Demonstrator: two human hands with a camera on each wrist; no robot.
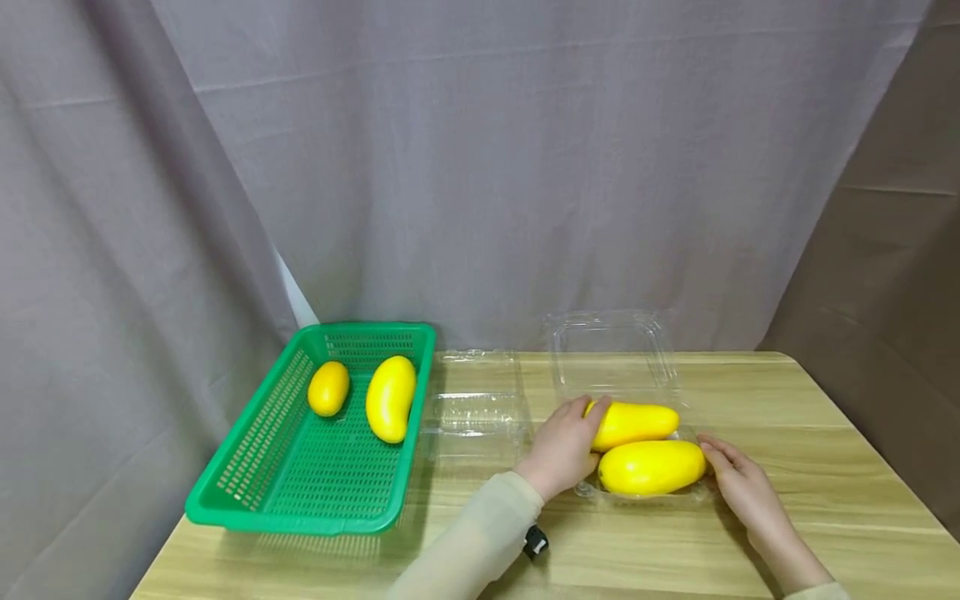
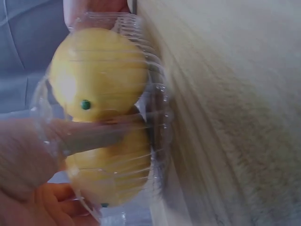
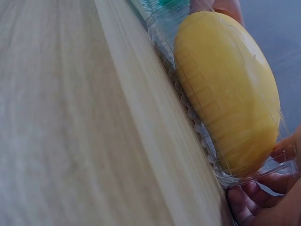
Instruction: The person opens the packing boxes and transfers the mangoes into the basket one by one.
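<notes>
Two yellow mangoes lie side by side in a clear plastic clamshell box point(image 1: 587, 491), whose lid point(image 1: 611, 354) stands open behind them. My left hand point(image 1: 562, 446) grips the left end of the far mango point(image 1: 637, 423), its thumb between the two fruits and its fingers over the far side. In the left wrist view the thumb shows through the box wall, and the near mango point(image 2: 96, 70) has a green dot on its end. At the right end of the box, my right hand point(image 1: 742, 483) pinches the plastic wall beside the near mango.
A green basket point(image 1: 300, 523) on the left holds a curved yellow mango point(image 1: 391, 399) and a smaller orange-yellow fruit point(image 1: 328, 388). Another clear plastic box point(image 1: 476, 414) lies open between basket and hands. A grey curtain point(image 1: 495, 167) hangs behind the wooden table point(image 1: 795, 417).
</notes>
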